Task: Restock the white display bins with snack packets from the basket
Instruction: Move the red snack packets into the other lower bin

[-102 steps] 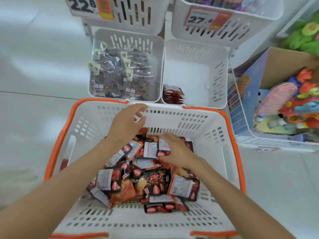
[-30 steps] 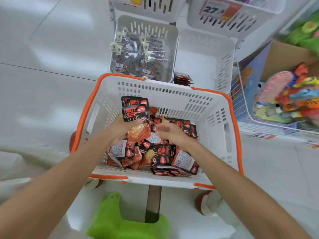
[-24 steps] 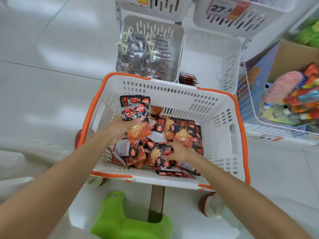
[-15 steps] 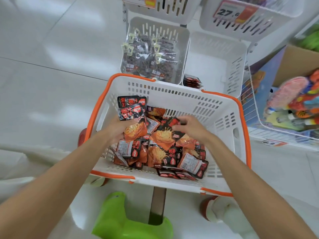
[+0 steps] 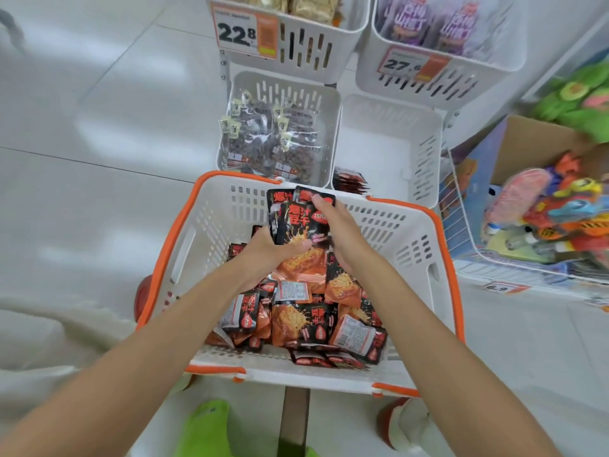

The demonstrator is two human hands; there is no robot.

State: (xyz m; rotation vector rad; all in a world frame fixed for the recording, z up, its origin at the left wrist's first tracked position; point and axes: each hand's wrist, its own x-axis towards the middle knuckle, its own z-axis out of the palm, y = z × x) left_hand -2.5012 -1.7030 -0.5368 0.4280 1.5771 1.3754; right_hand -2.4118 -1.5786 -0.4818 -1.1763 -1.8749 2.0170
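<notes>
A white basket with an orange rim point(image 5: 178, 232) stands in front of me, full of black and orange snack packets point(image 5: 303, 321). My left hand point(image 5: 263, 252) grips the lower end of an upright stack of packets point(image 5: 295, 219) over the basket. My right hand point(image 5: 336, 229) lies against the right side and top of that stack, fingers round it. Beyond the basket the lower right white bin point(image 5: 425, 153) holds only a few of the same packets point(image 5: 349, 181) at its near left corner.
The lower left bin point(image 5: 331, 103) holds clear bags of dark snacks. Upper bins carry price tags 22.8 point(image 5: 237, 33) and 27.6 point(image 5: 403, 64). A wire basket of toys point(image 5: 543, 206) stands at the right. A green shoe point(image 5: 206, 427) shows below the basket.
My right hand came out of the pile with a packet and joined it to the stack in my left hand. The stack is thicker and both hands now hold it.
</notes>
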